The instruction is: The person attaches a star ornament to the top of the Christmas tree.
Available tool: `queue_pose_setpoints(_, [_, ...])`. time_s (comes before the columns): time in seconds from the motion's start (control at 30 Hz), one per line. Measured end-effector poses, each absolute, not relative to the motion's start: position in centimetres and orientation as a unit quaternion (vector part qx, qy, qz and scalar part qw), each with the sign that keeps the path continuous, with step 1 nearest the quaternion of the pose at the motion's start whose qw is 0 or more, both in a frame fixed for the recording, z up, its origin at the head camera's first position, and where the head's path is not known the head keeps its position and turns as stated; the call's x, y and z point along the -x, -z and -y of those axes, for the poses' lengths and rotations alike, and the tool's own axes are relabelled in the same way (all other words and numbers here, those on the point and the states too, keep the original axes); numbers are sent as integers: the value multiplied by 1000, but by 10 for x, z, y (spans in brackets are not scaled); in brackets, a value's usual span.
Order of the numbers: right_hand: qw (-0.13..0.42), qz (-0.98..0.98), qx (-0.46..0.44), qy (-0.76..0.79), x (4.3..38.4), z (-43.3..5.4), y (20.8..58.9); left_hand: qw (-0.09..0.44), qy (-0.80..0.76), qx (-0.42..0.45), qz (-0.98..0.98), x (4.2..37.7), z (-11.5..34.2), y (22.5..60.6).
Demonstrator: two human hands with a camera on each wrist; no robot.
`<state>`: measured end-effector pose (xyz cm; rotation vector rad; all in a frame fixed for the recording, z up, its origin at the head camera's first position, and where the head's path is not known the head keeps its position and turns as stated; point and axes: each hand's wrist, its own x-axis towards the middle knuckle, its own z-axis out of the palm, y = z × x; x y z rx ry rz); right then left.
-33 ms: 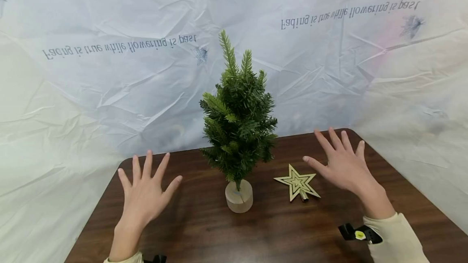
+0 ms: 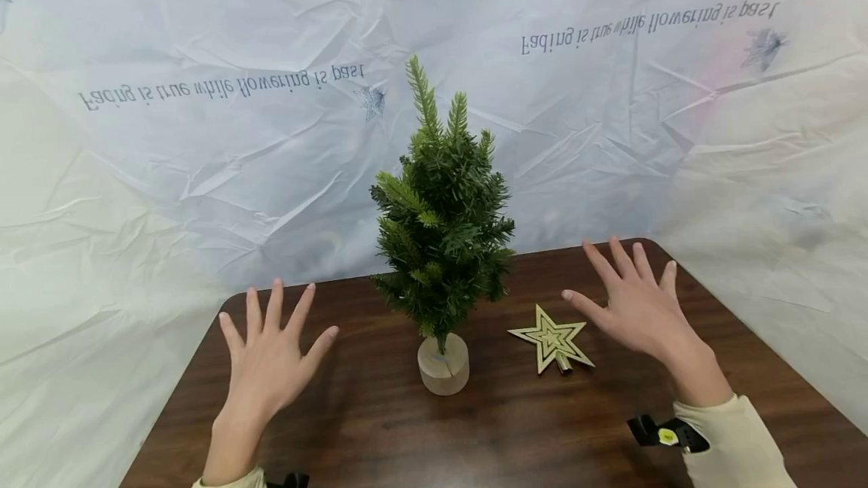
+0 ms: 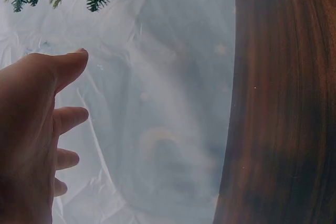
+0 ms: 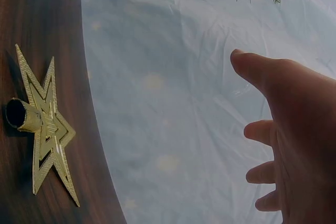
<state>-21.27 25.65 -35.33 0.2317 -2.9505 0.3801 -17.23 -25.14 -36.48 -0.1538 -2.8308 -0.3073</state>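
Observation:
A small artificial Christmas tree (image 2: 444, 224) stands upright on a round wooden base (image 2: 444, 375) at the middle of the table. To its right lies a gold star tree topper (image 2: 548, 337), its short hollow socket (image 4: 30, 118) showing in the right wrist view. My left hand (image 2: 267, 367) is held left of the tree with fingers spread and nothing in it. Beyond the star, my right hand (image 2: 644, 311) is likewise spread and holds nothing; its thumb is the part nearest the star.
The dark wooden table (image 2: 475, 443) has rounded back corners. Behind and beside it hangs a wrinkled pale cloth (image 2: 285, 172) with printed lettering and blue figures. A black strap (image 2: 667, 434) circles the right wrist, over a cream sleeve (image 2: 732, 443).

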Motion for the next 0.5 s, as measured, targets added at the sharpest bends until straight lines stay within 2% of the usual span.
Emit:
queue_pose_setpoints(0.2, [84, 983, -77, -146, 212, -261, 357, 137, 123, 70, 981, 175, 249, 365])
queue_pose_setpoints(0.43, [177, 959, -96, -199, 220, -264, 357, 176, 266, 165, 933, 178, 231, 370])
queue_pose_setpoints(0.5, [157, 957, -92, -226, 222, -266, 359, 175, 320, 193, 911, 181, 219, 373])
